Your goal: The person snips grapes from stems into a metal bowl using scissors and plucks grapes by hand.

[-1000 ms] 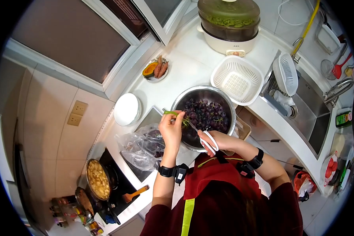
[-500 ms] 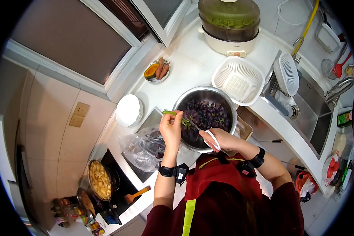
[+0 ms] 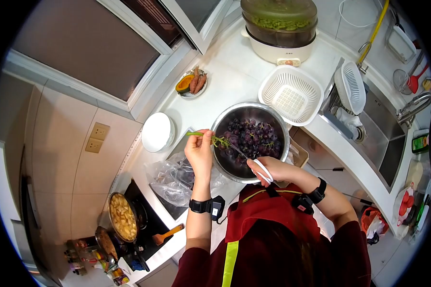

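Note:
My left hand (image 3: 199,152) pinches a green grape stem (image 3: 219,140) at the left rim of a steel bowl (image 3: 286,138); its branching end reaches over the bowl. In my right hand (image 3: 268,168) is a pair of scissors with white handles (image 3: 265,172), held at the bowl's near side. Their blades point up and left toward the stem. Dark purple grapes (image 3: 254,136) lie in the bowl, with bits of green stem among them. Left of the bowl, a clear plastic bag (image 3: 170,184) holds more dark grapes.
A white colander basket (image 3: 292,95) stands behind the bowl on the right, near the sink (image 3: 378,138). Farther back is a steamer (image 3: 280,38). White bowls (image 3: 157,133) and a plate of pumpkin and sweet potatoes (image 3: 192,83) are at left. A full pan (image 3: 123,217) sits on the stove.
My left hand has moved left and slightly up with the stem, toward the bowl's rim. My right hand with the scissors has shifted slightly right and down.

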A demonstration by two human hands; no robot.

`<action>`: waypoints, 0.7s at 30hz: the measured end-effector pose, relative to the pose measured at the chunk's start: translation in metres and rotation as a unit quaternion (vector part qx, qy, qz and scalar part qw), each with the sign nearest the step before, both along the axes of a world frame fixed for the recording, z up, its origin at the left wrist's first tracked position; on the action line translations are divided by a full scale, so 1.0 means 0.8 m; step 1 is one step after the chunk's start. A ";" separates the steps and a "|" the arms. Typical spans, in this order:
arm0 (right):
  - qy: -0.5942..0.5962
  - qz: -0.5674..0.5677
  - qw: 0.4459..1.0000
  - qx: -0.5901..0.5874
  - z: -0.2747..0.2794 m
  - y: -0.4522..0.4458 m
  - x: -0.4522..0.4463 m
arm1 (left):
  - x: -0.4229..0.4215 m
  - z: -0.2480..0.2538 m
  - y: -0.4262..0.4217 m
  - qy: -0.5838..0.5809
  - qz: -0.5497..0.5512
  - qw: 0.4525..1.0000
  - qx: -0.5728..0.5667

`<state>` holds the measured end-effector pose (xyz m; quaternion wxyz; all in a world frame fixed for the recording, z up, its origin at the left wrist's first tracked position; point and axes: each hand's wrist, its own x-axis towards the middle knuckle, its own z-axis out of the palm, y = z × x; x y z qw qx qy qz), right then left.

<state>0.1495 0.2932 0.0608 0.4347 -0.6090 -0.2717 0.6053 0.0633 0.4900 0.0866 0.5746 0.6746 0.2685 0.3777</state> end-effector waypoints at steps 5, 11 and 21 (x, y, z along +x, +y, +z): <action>0.003 -0.022 1.000 -0.002 -0.004 0.008 -0.005 | -0.006 0.001 -0.002 -0.016 -0.031 0.999 -0.015; -0.007 -0.043 0.999 -0.005 -0.004 0.013 -0.008 | -0.009 0.002 -0.006 -0.002 -0.057 0.998 -0.006; -0.027 -0.004 0.999 -0.043 -0.009 0.018 -0.001 | -0.010 0.000 -0.011 0.020 -0.099 0.995 0.021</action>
